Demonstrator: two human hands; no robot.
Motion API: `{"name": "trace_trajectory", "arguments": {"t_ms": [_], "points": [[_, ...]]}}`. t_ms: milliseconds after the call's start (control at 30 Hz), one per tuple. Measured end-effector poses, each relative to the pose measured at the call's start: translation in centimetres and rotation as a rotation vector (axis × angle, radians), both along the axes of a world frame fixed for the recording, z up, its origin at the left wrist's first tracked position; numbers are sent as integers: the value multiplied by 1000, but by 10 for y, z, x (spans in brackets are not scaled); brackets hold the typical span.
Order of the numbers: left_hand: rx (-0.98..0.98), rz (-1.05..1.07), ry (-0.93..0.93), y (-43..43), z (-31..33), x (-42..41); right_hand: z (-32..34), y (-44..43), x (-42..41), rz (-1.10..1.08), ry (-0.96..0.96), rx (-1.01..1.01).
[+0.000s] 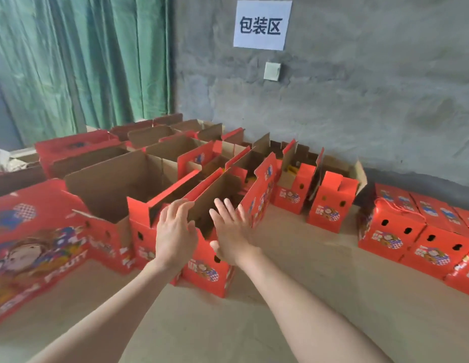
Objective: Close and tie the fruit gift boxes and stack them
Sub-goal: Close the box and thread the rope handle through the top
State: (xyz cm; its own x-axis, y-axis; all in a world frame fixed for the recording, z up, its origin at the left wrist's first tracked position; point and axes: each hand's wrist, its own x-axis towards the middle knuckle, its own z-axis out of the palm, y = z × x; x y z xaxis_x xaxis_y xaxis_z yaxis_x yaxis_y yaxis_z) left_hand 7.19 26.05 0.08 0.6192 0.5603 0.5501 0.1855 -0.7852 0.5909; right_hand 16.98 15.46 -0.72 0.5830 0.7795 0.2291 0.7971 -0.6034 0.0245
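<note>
An open red fruit gift box (207, 273) stands on the cardboard-covered floor in front of me, its brown-lined flaps up. My left hand (174, 234) reaches over the box's left flap with straight fingers touching its edge. My right hand (232, 234) is spread flat just right of it, above the box opening, holding nothing. More open red boxes (330, 205) stand in rows behind. Closed red boxes (390, 231) sit together at the right.
A large open red carton (44, 239) with a cartoon print fills the left. A grey concrete wall (359, 113) with a paper sign (262, 24) is behind the boxes, and a green curtain (84, 61) hangs at the back left. Brown cardboard (293, 297) covers the floor.
</note>
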Motion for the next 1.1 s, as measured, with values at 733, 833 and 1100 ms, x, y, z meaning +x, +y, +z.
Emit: {"name": "trace_trajectory", "arguments": {"t_ms": [733,833,1100], "points": [[518,-121,752,37,31,99,-6,-36,45,-863,744,780],[535,-322,755,0,43,98,3,-73,51,-807,601,635],[392,-818,962,-160,65,49,32,-201,41,-635,255,157]]}}
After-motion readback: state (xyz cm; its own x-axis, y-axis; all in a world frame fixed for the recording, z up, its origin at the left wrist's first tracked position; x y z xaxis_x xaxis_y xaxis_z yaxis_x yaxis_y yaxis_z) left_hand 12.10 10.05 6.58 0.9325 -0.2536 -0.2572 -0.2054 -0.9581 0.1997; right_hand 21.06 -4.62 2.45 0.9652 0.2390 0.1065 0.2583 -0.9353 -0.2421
